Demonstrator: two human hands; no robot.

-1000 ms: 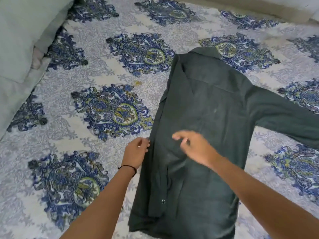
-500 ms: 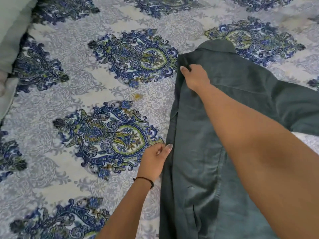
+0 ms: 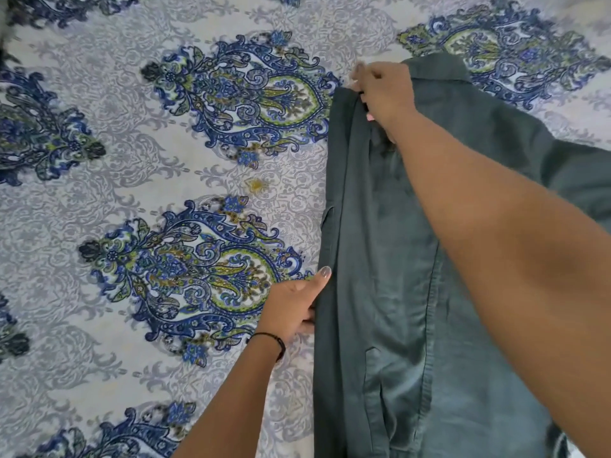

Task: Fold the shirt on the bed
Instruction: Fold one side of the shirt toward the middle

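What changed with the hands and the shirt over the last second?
The right hand went from hovering over the middle of the shirt up to its folded left edge beside the collar and took hold there. The left hand stayed lower on the same edge, holding it. The shirt still lies on the bed, sleeve spread out.

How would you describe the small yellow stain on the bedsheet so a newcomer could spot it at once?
Find the green shirt on the patterned bedsheet. Left of its folded edge, between the upper medallion and the lower medallion, lies the stain. It alone is plain yellow, with no blue outline.
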